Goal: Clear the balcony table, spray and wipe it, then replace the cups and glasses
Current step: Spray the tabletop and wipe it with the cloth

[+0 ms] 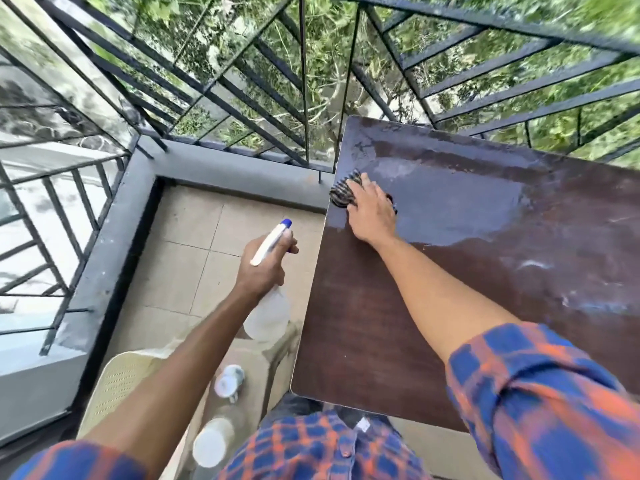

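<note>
Nearest, blurred cups and glasses (227,381) are sitting on the beige chair (117,382), just left of the near corner of the table (381,323). Further out, the left hand (266,265) is gripping the spray bottle (268,313) by its neck, hanging over open floor tiles (194,244) beside the table's left edge (not touching it). The right hand (372,213) is pressing flat-fingered on a striped cloth (344,190) just inside the far left edge, with wet sheen lying to its right. Beyond, the black railing (304,98) is closing off the corner.
</note>
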Motion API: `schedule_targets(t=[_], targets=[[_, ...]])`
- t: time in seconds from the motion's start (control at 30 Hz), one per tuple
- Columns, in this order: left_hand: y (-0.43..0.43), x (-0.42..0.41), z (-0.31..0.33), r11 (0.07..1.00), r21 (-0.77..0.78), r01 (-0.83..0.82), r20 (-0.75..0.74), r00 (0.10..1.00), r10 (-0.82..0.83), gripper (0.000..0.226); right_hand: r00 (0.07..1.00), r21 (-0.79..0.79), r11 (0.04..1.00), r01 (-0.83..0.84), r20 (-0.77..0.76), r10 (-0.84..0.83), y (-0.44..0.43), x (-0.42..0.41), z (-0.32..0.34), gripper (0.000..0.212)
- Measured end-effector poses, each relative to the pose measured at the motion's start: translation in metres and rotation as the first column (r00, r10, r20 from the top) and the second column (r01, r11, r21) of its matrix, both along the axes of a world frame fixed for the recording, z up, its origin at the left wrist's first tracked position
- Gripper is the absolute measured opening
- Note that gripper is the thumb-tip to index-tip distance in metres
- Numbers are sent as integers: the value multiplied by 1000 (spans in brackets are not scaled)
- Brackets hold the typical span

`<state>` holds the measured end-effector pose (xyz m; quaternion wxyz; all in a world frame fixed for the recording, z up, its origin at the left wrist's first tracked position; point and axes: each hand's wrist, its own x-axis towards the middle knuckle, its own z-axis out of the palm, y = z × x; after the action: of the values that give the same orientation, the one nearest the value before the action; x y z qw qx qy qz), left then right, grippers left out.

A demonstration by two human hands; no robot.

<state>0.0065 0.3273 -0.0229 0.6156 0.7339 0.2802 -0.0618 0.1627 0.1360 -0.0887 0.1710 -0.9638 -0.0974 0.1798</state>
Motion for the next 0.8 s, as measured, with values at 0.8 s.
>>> schedule_targets(t=[0.8], targets=[[-80, 32, 23, 997, -17, 77, 34, 997, -76, 42, 828, -68, 826, 560, 20, -560, -132, -25, 6, 65]])
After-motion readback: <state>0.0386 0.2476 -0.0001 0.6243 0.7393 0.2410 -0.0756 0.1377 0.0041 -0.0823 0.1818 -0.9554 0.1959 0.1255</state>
